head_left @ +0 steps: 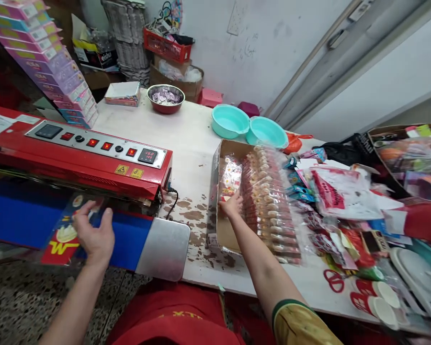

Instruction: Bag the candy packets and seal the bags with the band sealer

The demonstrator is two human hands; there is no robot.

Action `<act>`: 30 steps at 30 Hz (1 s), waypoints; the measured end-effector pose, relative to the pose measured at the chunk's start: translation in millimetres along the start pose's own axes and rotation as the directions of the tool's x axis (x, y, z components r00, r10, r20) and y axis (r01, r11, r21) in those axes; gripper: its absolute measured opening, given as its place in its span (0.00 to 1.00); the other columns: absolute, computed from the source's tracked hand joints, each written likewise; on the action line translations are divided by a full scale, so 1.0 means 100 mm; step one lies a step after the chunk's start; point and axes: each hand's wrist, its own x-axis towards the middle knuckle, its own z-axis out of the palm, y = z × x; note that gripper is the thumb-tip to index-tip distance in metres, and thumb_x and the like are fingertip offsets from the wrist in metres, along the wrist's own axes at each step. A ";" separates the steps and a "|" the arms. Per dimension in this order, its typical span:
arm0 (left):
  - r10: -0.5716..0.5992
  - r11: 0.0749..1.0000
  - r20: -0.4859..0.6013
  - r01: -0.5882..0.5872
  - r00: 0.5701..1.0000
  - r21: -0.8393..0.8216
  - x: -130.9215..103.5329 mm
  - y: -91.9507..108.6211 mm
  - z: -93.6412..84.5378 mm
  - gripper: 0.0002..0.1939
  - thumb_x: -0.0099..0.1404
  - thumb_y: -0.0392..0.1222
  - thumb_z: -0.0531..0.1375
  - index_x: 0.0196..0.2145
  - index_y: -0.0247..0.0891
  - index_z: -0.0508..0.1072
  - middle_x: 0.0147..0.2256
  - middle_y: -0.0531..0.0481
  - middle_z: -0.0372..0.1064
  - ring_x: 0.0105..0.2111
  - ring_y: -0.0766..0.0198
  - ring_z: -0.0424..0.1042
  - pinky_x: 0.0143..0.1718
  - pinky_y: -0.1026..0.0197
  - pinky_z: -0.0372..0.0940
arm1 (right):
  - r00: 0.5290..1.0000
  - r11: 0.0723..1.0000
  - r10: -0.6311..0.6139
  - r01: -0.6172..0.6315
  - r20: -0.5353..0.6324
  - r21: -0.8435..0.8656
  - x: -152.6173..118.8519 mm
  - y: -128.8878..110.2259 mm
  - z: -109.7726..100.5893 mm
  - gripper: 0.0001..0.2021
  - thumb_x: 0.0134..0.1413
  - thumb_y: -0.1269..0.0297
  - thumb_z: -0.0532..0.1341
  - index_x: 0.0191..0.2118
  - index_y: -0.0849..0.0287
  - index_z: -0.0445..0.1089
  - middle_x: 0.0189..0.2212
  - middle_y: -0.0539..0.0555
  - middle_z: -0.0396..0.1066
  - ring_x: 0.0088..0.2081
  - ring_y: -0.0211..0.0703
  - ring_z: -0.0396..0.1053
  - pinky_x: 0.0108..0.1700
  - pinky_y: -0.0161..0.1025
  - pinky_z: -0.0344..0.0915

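My left hand is over the blue conveyor belt of a red sealing machine. Its thumb and fingers are apart, just above or touching a clear packet with a red and yellow card; whether they touch cannot be made out. My right hand reaches into an open cardboard box. Its fingers are closed on the near end of a clear packet with small white and yellow pieces, and the fingertips are partly hidden. Beside it, similar packets stand in a tight row.
A metal plate ends the belt. Behind are two turquoise basins, a metal bowl of small sachets and a tall stack of boxes. Wrappers, red scissors and paper cups crowd the right side.
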 end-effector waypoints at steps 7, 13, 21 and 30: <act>0.132 0.984 0.215 -0.102 0.968 -0.145 -0.55 0.39 0.33 0.15 0.62 0.46 0.58 0.45 0.38 0.70 0.47 0.42 0.68 0.50 0.55 0.66 0.52 0.52 0.61 | 0.999 0.996 -0.037 0.040 -0.032 0.084 -0.05 0.08 -0.33 0.58 0.35 0.57 0.69 0.67 0.53 0.31 0.59 0.66 0.48 0.56 0.66 0.57 0.55 0.52 0.59; 0.054 0.887 0.562 0.219 0.825 -0.406 -0.78 0.92 0.49 0.14 0.61 0.44 0.61 0.44 0.39 0.71 0.47 0.43 0.70 0.47 0.58 0.69 0.49 0.57 0.64 | 0.863 0.889 -0.416 0.453 -0.287 0.073 -0.90 -0.02 -0.93 0.57 0.37 0.55 0.69 0.68 0.56 0.33 0.55 0.64 0.49 0.57 0.63 0.52 0.57 0.54 0.56; 0.101 0.465 0.912 0.792 0.397 -0.396 -0.77 1.31 0.53 0.30 0.53 0.40 0.68 0.53 0.38 0.64 0.50 0.41 0.70 0.50 0.53 0.70 0.50 0.53 0.65 | 0.614 0.543 -0.746 0.786 -0.259 0.296 -2.10 -0.03 -0.80 0.53 0.43 0.53 0.68 0.68 0.52 0.34 0.58 0.64 0.46 0.59 0.62 0.51 0.57 0.63 0.58; 0.064 0.499 0.989 0.854 0.137 -0.150 -0.77 0.72 0.02 0.30 0.52 0.36 0.69 0.53 0.38 0.68 0.49 0.42 0.72 0.49 0.52 0.71 0.51 0.54 0.64 | 0.394 0.570 -0.780 0.125 0.487 0.812 -1.44 -0.57 -1.00 0.15 0.43 0.53 0.70 0.35 0.56 0.74 0.49 0.57 0.71 0.41 0.46 0.72 0.42 0.43 0.70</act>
